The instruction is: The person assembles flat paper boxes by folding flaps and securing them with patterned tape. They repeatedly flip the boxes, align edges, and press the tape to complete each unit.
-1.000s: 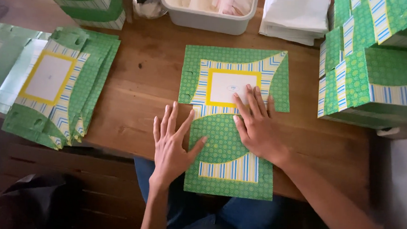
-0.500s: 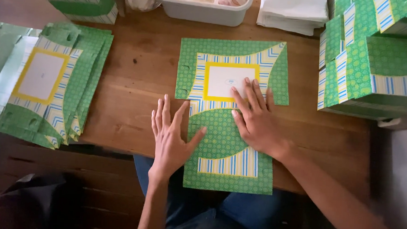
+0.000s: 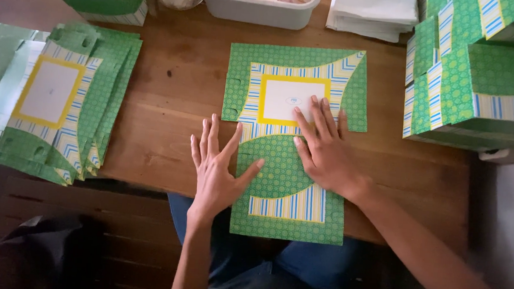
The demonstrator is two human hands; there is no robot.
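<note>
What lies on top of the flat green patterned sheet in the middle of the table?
Both hands lie flat on the green sheet: the left hand at its left edge, the right hand partly over the white panel. The print beneath the palms is hidden.

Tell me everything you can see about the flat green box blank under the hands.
The flat box blank looks like printed card: green dotted pattern, blue and yellow stripes, a yellow-framed white label panel. It lies unfolded on the wooden table, its near edge overhanging toward the person's lap. The right hand presses flat across its middle; the left hand rests at its left edge.
</note>
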